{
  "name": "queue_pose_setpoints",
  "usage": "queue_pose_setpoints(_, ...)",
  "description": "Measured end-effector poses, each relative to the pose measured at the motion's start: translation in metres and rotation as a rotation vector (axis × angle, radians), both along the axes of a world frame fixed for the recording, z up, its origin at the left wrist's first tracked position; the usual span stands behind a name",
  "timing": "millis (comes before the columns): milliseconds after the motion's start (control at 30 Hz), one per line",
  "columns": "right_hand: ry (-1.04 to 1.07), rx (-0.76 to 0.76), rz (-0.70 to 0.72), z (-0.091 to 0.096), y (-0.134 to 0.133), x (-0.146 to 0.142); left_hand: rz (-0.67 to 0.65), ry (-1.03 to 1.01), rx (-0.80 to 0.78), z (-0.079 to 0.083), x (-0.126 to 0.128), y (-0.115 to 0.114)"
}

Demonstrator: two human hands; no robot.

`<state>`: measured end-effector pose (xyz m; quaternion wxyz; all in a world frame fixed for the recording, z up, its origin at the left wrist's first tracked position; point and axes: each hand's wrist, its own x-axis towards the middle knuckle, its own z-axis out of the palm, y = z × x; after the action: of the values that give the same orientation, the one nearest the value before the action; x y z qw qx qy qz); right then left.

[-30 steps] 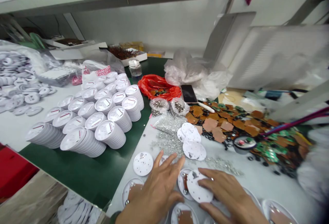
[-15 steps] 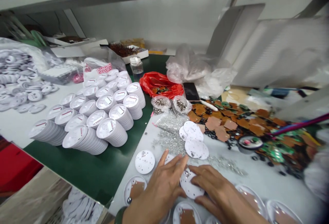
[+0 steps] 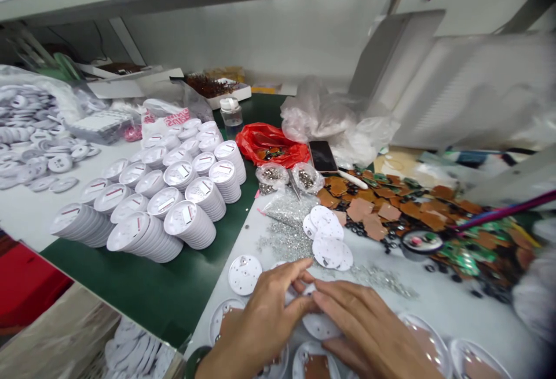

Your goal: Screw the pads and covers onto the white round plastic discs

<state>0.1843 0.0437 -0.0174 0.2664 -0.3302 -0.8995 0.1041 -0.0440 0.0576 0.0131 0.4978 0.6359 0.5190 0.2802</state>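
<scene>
On the white surface (image 3: 428, 309), the left hand (image 3: 260, 324) and the right hand (image 3: 369, 327) have their fingers (image 3: 291, 272) together around a white perforated disc (image 3: 320, 327), partly hidden under them, just beside a clear round cover (image 3: 299, 356) holding a brown pad (image 3: 317, 367).

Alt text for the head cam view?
A person's left hand and right hand meet over a white perforated disc, beside a round white casing holding a brown square. Stacks of white round covers stand to the left; loose brown and green circuit boards lie right.
</scene>
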Motion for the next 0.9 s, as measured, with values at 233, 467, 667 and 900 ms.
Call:
queue_pose_setpoints(233, 0.241, -0.388, -0.307, 0.014, -0.004, -0.008, 0.084, -0.225, -0.061, 0.009, 0.009, -0.001)
queue_pose_setpoints(467, 0.410, -0.686, -0.347, 0.025, -0.006, -0.021, 0.070, -0.095, 0.102, 0.013, 0.020, -0.005)
queue_pose_setpoints(667, 0.639, -0.914, -0.333, 0.028, -0.006, -0.028, 0.109, -0.070, 0.275, 0.004, 0.024, -0.006)
queue_pose_setpoints(900, 0.764, -1.012, -0.304, 0.024, -0.004, -0.033, 0.127, -0.066, 0.235, 0.002, 0.021, -0.009)
